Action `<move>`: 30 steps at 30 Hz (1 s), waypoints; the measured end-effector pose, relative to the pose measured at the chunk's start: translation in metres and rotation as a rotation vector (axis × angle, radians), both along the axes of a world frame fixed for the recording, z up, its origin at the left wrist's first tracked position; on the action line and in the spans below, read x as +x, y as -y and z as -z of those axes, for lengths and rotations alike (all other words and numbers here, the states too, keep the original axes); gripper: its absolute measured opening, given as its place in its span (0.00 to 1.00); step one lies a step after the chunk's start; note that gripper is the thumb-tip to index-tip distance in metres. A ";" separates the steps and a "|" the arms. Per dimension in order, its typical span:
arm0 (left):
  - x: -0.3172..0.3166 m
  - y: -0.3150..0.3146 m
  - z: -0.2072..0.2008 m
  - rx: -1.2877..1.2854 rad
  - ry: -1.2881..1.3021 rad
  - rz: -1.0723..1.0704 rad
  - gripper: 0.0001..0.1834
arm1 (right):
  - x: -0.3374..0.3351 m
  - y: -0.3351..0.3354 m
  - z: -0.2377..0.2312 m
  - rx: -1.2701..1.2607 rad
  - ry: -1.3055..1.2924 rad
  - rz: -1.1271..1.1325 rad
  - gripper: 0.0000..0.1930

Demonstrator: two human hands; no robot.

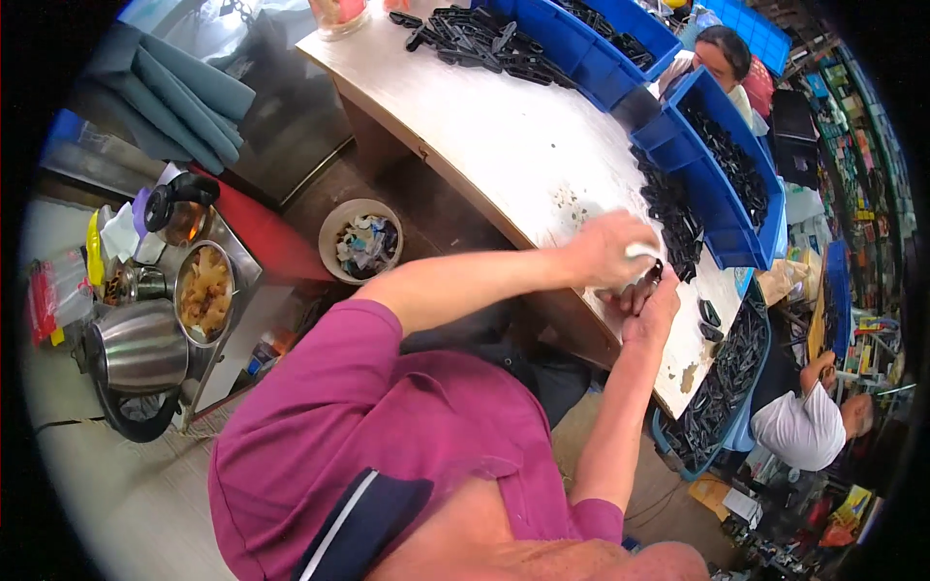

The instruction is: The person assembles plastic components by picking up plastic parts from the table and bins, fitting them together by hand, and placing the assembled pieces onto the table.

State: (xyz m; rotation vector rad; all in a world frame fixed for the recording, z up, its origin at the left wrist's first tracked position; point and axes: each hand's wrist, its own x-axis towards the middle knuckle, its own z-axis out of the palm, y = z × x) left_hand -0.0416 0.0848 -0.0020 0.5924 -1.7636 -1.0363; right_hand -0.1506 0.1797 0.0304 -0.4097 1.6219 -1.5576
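Note:
My left hand (608,250) is closed around a small white object (641,252) at the near edge of a worn white worktable (504,145). Just below it, my right hand (651,308) pinches a small black plastic part (656,273) that sits between the two hands. The hands touch each other over the table edge. A row of similar black parts (673,218) lies on the table just beyond my hands. What the white object is cannot be made out.
Blue bins of black parts (722,169) (591,39) line the table's far side, with another bin (722,373) below its right end. Two other people (722,53) (809,426) sit nearby. A kettle (136,347), a bowl (203,290) and a waste bucket (360,242) stand at left.

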 end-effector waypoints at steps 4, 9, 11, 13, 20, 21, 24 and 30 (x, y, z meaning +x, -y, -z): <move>0.050 0.099 -0.005 -0.461 0.237 -0.717 0.16 | 0.011 -0.001 -0.004 -0.065 0.013 0.057 0.21; 0.111 0.201 0.008 -0.579 0.725 -1.006 0.07 | 0.007 0.002 0.003 -0.085 0.026 0.073 0.20; 0.119 0.208 0.013 -0.594 0.825 -0.935 0.05 | 0.009 0.002 0.003 -0.090 0.020 0.074 0.20; 0.121 0.212 0.017 -0.631 0.700 -0.885 0.05 | 0.009 0.001 0.003 -0.090 0.013 0.077 0.20; 0.117 0.194 0.017 -0.710 0.396 -0.731 0.06 | 0.008 -0.002 0.008 -0.132 0.019 0.056 0.19; 0.114 0.186 0.016 -0.667 0.345 -0.678 0.06 | 0.007 -0.003 0.008 -0.144 0.031 0.055 0.19; 0.107 0.151 0.018 -0.549 0.303 -0.555 0.06 | 0.009 -0.002 0.007 -0.143 0.018 0.066 0.18; 0.110 0.120 0.012 -0.466 0.636 -0.346 0.11 | 0.011 -0.001 0.005 -0.141 0.004 0.068 0.17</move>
